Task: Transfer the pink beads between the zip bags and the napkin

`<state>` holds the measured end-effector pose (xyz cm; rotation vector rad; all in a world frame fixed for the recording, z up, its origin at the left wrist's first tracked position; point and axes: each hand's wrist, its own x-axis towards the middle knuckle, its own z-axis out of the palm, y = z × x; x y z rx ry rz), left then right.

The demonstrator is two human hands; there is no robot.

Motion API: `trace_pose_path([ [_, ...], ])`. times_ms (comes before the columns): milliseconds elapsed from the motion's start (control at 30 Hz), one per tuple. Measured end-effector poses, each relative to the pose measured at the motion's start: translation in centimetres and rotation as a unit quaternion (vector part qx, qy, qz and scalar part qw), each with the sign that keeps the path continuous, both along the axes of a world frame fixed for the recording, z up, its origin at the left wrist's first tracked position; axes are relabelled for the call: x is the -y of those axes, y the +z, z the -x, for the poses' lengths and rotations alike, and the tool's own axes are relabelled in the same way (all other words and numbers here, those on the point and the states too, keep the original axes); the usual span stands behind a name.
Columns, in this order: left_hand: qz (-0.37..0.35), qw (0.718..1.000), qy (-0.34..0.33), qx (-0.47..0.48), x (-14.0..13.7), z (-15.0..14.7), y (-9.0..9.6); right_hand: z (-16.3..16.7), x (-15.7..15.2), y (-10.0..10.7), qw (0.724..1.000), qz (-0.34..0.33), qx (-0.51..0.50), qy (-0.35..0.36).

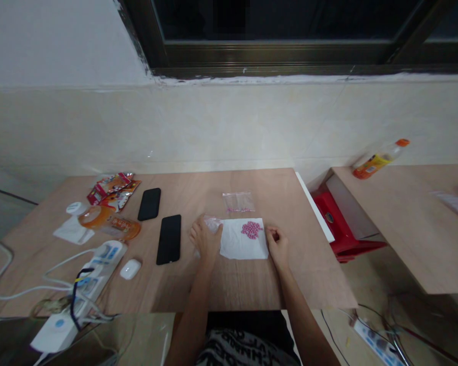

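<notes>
On the desk in front of me lies a white sheet of thin paper (234,246), with a cluster of small pink beads (251,230) on its upper right part. My left hand (206,240) is at the paper's left edge, its fingers and thumb closed around a clear plastic bag (212,222) that is partly hidden. At the right edge of the paper sits my right hand (278,245), fingers curled in and thumb against the index finger; whatever is between them cannot be made out. A clear zip bag (238,202) with some pink beads along its bottom lies just beyond the paper.
Left of my hands are two black phones (169,239) (149,204), a white earbud case (130,269), an orange bottle (110,222), snack packets (116,190) and a power strip (99,274) with cables. Across a gap, another desk holds a drink bottle (379,160). A red stool (336,223) stands between.
</notes>
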<state>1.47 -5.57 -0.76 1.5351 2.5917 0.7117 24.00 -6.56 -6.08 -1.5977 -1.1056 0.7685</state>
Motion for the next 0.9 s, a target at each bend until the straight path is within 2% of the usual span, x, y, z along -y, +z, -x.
trace_pose_path([
  [267, -0.010, 0.999, -0.044, 0.010, 0.5, 0.4, 0.8, 0.0, -0.1, -0.1, 1.000, 0.002, 0.018, 0.006],
  [433, -0.022, 0.988, -0.147, 0.046, 0.4, 0.6, 1.9, 0.1, -0.3, -0.2, 0.998, 0.001, 0.065, 0.022],
  [600, -0.045, 0.958, -0.256, 0.123, 0.5, -0.4, 2.5, 0.2, -0.6, -0.4, 0.991, 0.007, 0.118, 0.057],
  [733, -0.039, 0.940, -0.292, 0.173, 0.8, -1.7, 2.3, 0.2, -0.7, -0.5, 0.987, 0.014, 0.148, 0.067],
  [900, -0.045, 0.931, -0.298, 0.207, 1.2, -2.8, 1.2, 0.1, -0.8, -0.6, 0.983, 0.001, 0.166, 0.076],
])
